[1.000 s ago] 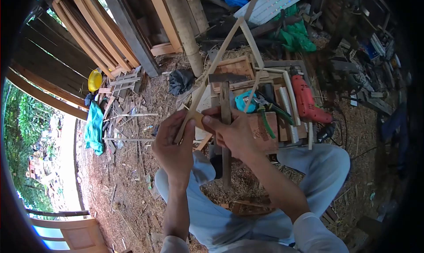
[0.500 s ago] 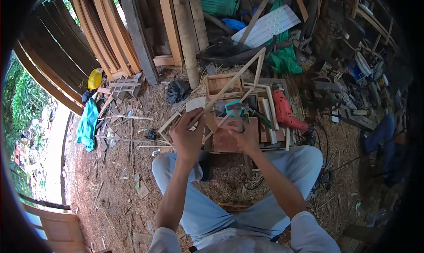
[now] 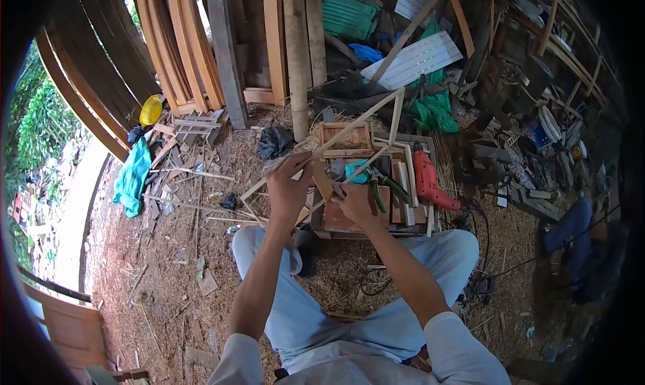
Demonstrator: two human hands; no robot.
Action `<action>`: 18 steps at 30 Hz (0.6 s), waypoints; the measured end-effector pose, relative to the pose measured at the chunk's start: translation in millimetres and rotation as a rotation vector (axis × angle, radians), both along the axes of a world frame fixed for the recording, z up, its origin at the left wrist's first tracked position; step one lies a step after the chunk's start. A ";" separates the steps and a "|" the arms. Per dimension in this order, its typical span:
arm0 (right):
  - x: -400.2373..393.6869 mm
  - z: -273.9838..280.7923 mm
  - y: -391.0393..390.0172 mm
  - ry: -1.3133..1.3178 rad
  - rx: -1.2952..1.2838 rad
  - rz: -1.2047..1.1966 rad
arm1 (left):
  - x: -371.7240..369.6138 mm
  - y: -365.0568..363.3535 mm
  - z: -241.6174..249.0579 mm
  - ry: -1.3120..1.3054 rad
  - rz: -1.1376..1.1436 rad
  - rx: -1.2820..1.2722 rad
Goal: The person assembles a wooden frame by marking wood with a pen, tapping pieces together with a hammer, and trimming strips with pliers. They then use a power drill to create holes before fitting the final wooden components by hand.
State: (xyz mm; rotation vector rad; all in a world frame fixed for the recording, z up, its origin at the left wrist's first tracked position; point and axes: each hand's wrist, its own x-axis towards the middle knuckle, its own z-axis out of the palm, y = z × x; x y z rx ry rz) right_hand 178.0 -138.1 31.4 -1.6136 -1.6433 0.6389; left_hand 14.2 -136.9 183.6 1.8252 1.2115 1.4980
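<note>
My left hand (image 3: 290, 185) pinches the corner of a frame of thin wooden strips (image 3: 356, 124), near a wider flat wooden piece (image 3: 321, 178). Just right of that piece, my right hand (image 3: 357, 205) is closed round a hammer; only a small dark part of it shows by the fingers, and its handle is hidden. Both hands are over the near part of a low wooden work box (image 3: 336, 218). Beyond my right hand lie green-handled pliers (image 3: 395, 189) and a turquoise tool (image 3: 357, 172).
A red power drill (image 3: 433, 183) lies at the work box's right side, its cord running over the floor. An open wooden box (image 3: 344, 136) sits at the back. Offcuts, a black bag (image 3: 275, 142) and a turquoise bag (image 3: 133, 178) lie left, on shavings. Posts stand behind.
The hammer, seen upright with head and handle before, is now lowered toward the wooden piece and mostly hidden. My right hand has shifted left, closer to my left hand. The view has turned slightly.
</note>
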 end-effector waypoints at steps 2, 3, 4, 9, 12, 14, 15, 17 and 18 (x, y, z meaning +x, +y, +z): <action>-3.9 -4.4 0.3 0.010 0.009 -0.028 | -2.8 3.3 -4.2 0.011 -0.011 0.053; -4.9 -5.8 0.5 0.020 0.021 -0.057 | -4.5 7.6 -7.5 0.010 -0.011 0.050; -3.5 -6.3 1.9 0.018 0.019 -0.056 | -6.2 12.9 -9.8 0.030 0.002 0.113; 0.4 -9.4 -1.1 -0.012 0.028 0.011 | -6.4 7.4 -7.2 0.034 -0.011 0.063; 0.7 -0.6 -6.4 -0.053 -0.023 0.008 | -6.3 8.2 -14.2 0.063 0.020 0.157; -0.3 8.2 -9.3 -0.030 -0.037 0.006 | -4.8 5.1 -12.3 0.076 0.044 0.174; -0.8 9.8 -9.5 -0.004 -0.050 0.003 | -4.7 3.4 -10.7 0.075 0.046 0.175; -2.8 12.3 -11.8 -0.016 -0.041 0.000 | -4.1 -0.4 -8.9 0.007 0.007 0.096; -1.6 11.2 -12.3 -0.029 -0.032 -0.004 | -3.2 -0.3 -11.0 0.005 0.005 0.096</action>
